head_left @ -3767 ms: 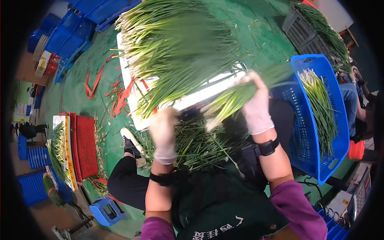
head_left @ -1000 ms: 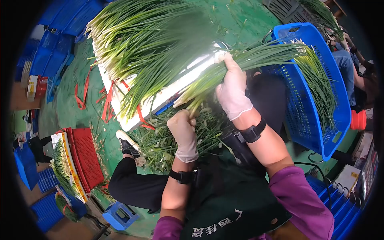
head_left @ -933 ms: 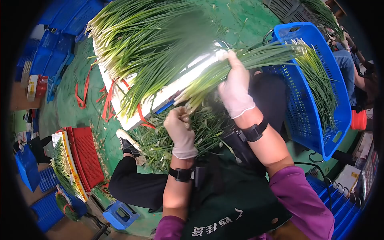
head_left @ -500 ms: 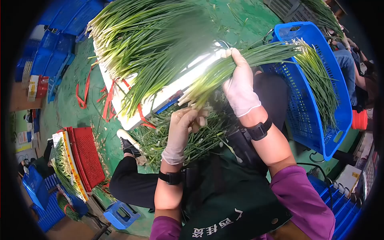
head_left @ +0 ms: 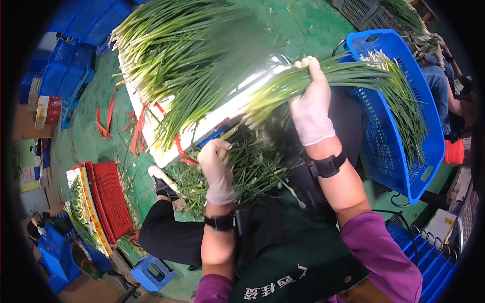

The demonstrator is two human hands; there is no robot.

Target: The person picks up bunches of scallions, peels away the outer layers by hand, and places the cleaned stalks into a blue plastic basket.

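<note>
My right hand (head_left: pixel 313 106), in a thin whitish glove, is closed round a bunch of spring onions (head_left: pixel 275 91). Their pale root ends point down to the left and the green tops trail over the rim of a blue basket. My left hand (head_left: pixel 216 164), gloved too, is apart from the bunch, with curled fingers, over a heap of loose green trimmings (head_left: pixel 252 161). A pale strip shows near its fingertips; whether they grip it I cannot make out. Farther forward, a big pile of spring onions (head_left: pixel 172 60) lies on a white board (head_left: pixel 174 151).
On my right the blue basket (head_left: pixel 376 136) holds more spring onions (head_left: pixel 401 101). Red ties (head_left: pixel 136 136) hang by the board. To the left are a red crate (head_left: pixel 108 197), a blue stool (head_left: pixel 153 272) and stacked blue crates (head_left: pixel 68 65). Another person's leg (head_left: pixel 435 93) is beyond the basket.
My left hand has come away from the bunch's root ends, down and to the left. My right hand has shifted slightly right and up with the bunch.
</note>
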